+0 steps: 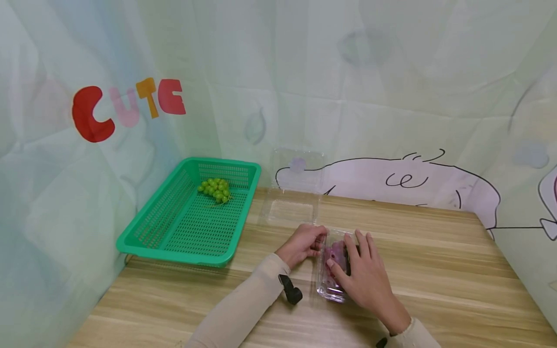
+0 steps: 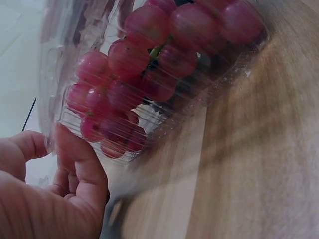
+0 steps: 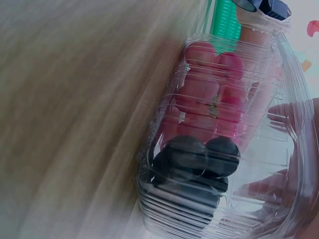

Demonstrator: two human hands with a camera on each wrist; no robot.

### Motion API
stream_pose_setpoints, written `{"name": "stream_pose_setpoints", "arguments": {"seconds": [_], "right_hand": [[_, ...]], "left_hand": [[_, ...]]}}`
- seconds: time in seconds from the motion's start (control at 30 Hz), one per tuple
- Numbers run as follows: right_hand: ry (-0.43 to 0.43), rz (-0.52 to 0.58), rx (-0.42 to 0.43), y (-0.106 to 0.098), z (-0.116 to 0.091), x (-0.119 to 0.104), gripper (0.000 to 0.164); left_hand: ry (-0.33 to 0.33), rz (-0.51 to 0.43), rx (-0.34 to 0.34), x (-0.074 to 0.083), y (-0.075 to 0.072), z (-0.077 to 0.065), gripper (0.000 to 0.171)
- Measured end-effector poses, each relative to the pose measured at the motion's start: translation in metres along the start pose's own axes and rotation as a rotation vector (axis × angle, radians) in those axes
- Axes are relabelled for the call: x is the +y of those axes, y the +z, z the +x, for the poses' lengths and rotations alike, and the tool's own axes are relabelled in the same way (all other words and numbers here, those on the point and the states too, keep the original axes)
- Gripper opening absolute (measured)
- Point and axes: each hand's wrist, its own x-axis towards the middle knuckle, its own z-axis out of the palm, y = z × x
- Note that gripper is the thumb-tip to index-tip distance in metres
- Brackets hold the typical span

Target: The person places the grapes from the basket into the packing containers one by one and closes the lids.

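Note:
A clear plastic clamshell box (image 1: 331, 293) lies on the table in front of me, its lid down. Inside are red grapes (image 2: 128, 58) and, along the right side, dark grapes (image 3: 184, 155). At the box's far left corner my left hand (image 1: 302, 244) pinches the rim between thumb and forefinger, as the left wrist view shows. My right hand (image 1: 367, 275) lies across the top of the lid with its fingers spread and nearly straight, covering part of the fruit.
To the left stands a green plastic basket (image 1: 237, 241) holding a bunch of green grapes (image 1: 215, 189). Behind the hands, a second clear clamshell box (image 1: 290, 211) stands with its lid raised against the printed curtain (image 1: 370, 121). The wooden table (image 1: 435, 270) extends to the right.

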Motion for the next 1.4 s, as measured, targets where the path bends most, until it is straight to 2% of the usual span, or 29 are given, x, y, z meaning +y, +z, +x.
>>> {"name": "stream_pose_setpoints", "arguments": {"seconds": [1.07, 1.4], "right_hand": [[0.012, 0.002, -0.02, 0.0008, 0.0008, 0.0017, 0.078], [0.025, 0.006, -0.035, -0.0008, 0.0007, 0.0005, 0.079]], "left_hand": [[0.001, 0.009, 0.016, 0.0009, 0.0018, -0.0017, 0.017], [0.02, 0.062, 0.018, 0.0016, 0.0012, -0.002, 0.017]]}}
